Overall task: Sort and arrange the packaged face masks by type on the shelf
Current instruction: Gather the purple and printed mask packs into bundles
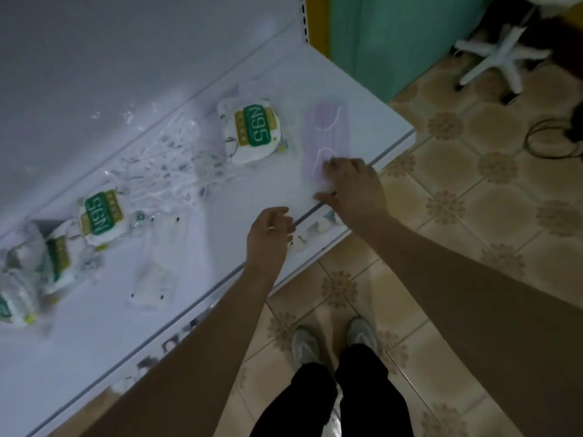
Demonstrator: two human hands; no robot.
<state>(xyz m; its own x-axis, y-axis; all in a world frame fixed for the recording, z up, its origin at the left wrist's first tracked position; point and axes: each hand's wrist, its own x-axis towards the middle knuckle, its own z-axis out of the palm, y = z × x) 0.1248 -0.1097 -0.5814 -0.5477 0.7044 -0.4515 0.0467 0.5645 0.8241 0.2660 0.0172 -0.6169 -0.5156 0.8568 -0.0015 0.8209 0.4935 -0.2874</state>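
Observation:
On the white shelf (220,197) lie packaged masks. A flat pale purple mask pack (326,137) sits near the right end, and my right hand (350,184) rests on its near end with fingertips touching the wrapper. My left hand (268,238) hovers over the shelf's front edge, fingers loosely curled, holding nothing. An N95 pack with a green label (252,130) lies left of the purple one. Another N95 pack (101,216) lies further left, with more N95 packs (41,266) heaped at the far left. A clear pack with a white mask (157,266) lies near the front.
Crinkled clear packs with white straps (170,165) lie between the N95 packs. Small items show on a lower shelf (315,228) under the front edge. A tiled floor (473,216), my shoes (334,345), a white chair base (501,58) and a green wall (394,36) lie to the right.

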